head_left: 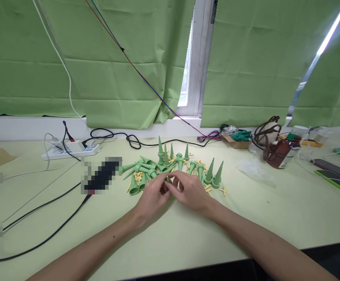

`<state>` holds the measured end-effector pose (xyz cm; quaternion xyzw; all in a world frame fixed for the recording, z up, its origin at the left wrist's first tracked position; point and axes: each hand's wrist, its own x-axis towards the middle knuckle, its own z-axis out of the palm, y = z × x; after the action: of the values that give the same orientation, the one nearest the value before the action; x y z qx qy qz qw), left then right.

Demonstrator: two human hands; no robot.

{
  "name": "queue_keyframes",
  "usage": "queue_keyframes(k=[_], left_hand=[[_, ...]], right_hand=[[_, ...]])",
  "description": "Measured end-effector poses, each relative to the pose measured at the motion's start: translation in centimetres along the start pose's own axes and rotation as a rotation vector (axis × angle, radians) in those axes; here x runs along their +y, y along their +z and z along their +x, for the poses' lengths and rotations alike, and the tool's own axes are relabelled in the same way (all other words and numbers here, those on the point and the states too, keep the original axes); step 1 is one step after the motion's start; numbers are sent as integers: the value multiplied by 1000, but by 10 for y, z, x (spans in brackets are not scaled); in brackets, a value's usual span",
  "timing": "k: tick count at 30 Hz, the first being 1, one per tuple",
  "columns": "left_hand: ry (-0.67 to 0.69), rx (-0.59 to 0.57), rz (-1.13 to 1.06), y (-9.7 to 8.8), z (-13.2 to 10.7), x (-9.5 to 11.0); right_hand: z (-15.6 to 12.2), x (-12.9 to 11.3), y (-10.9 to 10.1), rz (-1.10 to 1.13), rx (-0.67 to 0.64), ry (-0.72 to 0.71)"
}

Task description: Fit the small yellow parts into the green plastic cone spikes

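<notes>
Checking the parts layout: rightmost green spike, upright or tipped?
Upright: the rightmost green spike stands on its wide base on the table, tip pointing up.

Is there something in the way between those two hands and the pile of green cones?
Nothing visible stands in the way. The left hand and right hand are at the near edge of the green cones; small yellow pieces only lie scattered low among and around them.
</notes>
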<state>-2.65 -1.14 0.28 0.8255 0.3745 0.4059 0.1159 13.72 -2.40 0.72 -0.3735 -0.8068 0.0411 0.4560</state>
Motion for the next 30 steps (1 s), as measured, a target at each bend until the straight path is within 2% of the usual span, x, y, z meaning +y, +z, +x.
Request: queue_keyframes(k=[7,15,18,22,30], left_hand=[[-17,-45,-8,0,-1,2],[72,34,-13,-2,1,3],[142,-63,22,-2,0,2],[206,-239,47,0,-3,6],[298,-347,145,1,-7,11]], right_hand=[[1,3,0,16,-25,-17],[10,21,-12,-113,57,-57],[13,30,-20,-174,118,-43],[15,37,-23,-224,94,-24],[14,37,-23,-229,53,-22]])
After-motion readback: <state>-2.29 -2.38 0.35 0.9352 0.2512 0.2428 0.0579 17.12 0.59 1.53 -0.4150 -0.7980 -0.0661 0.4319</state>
